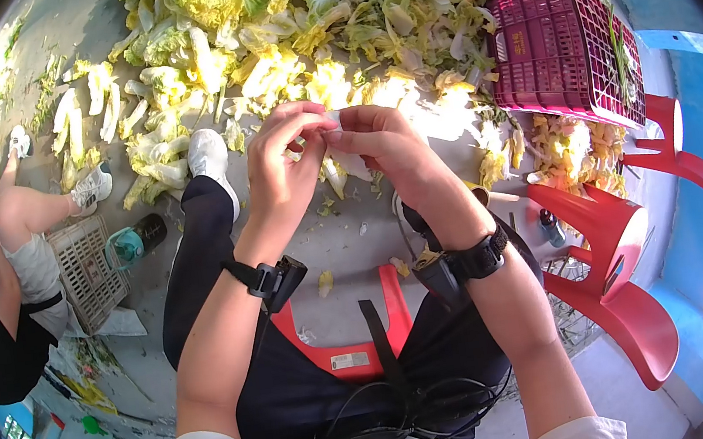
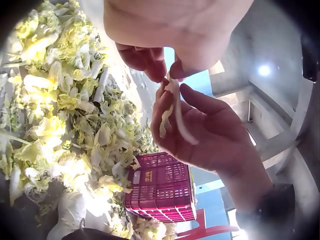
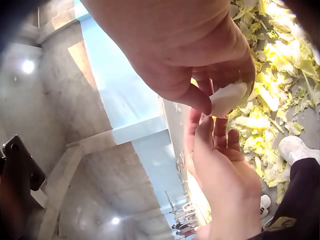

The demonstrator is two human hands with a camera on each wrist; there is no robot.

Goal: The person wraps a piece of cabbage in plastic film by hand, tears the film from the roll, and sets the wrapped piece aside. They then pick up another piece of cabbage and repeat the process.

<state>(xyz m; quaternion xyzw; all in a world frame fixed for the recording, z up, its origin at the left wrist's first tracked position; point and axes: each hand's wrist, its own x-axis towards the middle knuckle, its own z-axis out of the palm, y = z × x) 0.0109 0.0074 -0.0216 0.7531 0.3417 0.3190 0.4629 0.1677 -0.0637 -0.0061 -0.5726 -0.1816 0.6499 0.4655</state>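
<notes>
A small pale piece of cabbage leaf [image 2: 183, 121] lies between my two hands, curved and narrow in the left wrist view. My right hand [image 1: 386, 141] holds it against curled fingers, and in the right wrist view its thumb presses on the broad white side of the leaf piece [image 3: 229, 99]. The left hand [image 1: 284, 159] meets it from the other side, thumb and fingertips pinching the near end of the piece. Both hands are raised over the floor, fingertips close together. Beyond them spreads a large heap of yellow-green cabbage leaves [image 1: 274, 18].
A magenta plastic crate [image 1: 537, 52] stands right of the heap. Red plastic chairs [image 1: 603, 232] are on the right, and a red stool [image 1: 346, 352] is between the legs. At left, another person [image 1: 7, 306] sits beside a beige crate [image 1: 86, 270].
</notes>
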